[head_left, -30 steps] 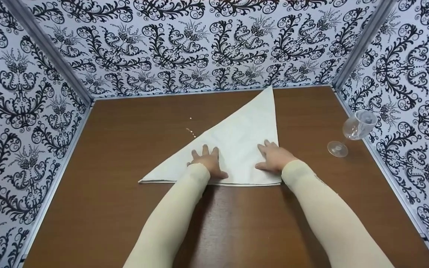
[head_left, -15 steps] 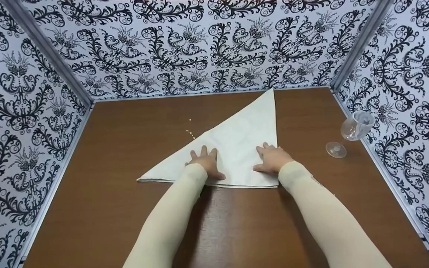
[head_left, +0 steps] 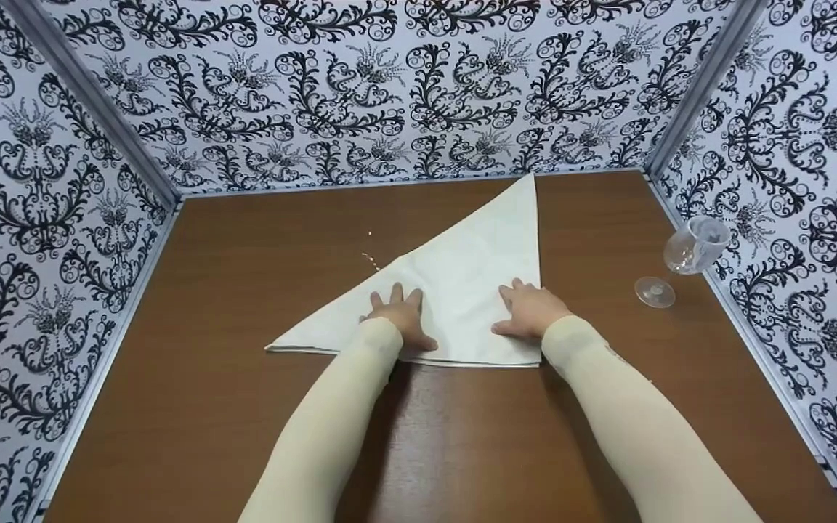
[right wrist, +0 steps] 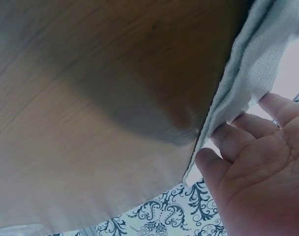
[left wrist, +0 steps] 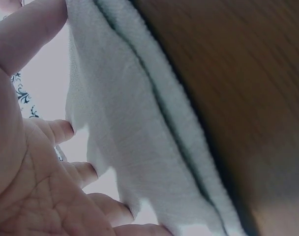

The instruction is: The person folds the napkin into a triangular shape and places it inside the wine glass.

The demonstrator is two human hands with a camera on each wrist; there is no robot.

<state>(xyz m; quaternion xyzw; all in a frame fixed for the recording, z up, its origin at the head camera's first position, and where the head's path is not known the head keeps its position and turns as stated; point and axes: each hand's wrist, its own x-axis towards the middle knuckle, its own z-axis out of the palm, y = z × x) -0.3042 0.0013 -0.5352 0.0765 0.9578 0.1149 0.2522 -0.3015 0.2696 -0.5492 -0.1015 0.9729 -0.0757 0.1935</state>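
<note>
A white cloth napkin (head_left: 462, 276), folded into a triangle, lies flat on the brown wooden table (head_left: 244, 421). Its near edge shows two layers in the left wrist view, where the cloth (left wrist: 120, 98) runs along the bare wood. My left hand (head_left: 402, 319) rests on the near middle of the napkin with fingers spread. Near the right edge, my right hand (head_left: 533, 311) also rests on the cloth, fingers extended. In the right wrist view the fingertips of the right hand (right wrist: 267, 162) touch the layered side of the cloth (right wrist: 243, 78).
A clear stemmed glass (head_left: 696, 245) stands at the table's right side, close to the patterned right wall (head_left: 811, 218). Small pale specks (head_left: 371, 259) lie left of the napkin's long edge. Patterned panels enclose the back (head_left: 389, 87) and the left side (head_left: 33, 218).
The view has shifted slightly. Both hands stay on the napkin in nearly the same place, and the napkin keeps its triangular shape.
</note>
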